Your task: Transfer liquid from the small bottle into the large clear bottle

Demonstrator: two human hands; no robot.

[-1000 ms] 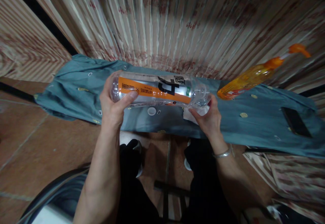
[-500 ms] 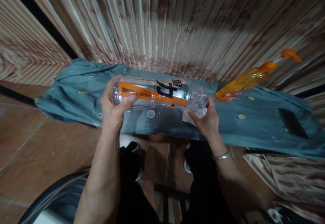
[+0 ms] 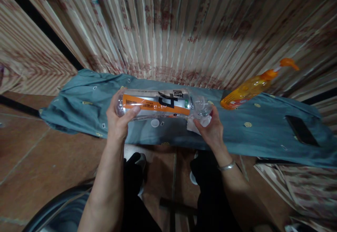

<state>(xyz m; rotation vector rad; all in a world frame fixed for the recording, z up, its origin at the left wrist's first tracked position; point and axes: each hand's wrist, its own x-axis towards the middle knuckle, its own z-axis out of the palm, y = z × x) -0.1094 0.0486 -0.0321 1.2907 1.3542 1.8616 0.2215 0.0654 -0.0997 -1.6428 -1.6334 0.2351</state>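
A large clear plastic bottle (image 3: 155,103) with an orange and silver label lies sideways above the cloth, held between both hands. My left hand (image 3: 117,119) wraps round its base at the left, thumb along the label. At the other end, my right hand (image 3: 212,128) grips the clear neck end with thumb and fingers; exactly what the fingertips touch there is partly hidden. Just below the neck, a white tissue (image 3: 192,126) shows near the right thumb. On the cloth under the bottle sits a small white round cap-like disc (image 3: 155,123).
A grey-green cloth (image 3: 86,116) covers the narrow table. To the right stands an orange pump bottle (image 3: 244,91), and a dark phone (image 3: 302,130) lies beyond it. Pleated curtain (image 3: 163,32) rises behind the table. A dark round-rimmed container (image 3: 50,204) is at the lower left.
The whole scene sits slightly lower in view, as the camera has shifted. The bottle has rolled a little, its label turned slightly. Both hands keep their grip.
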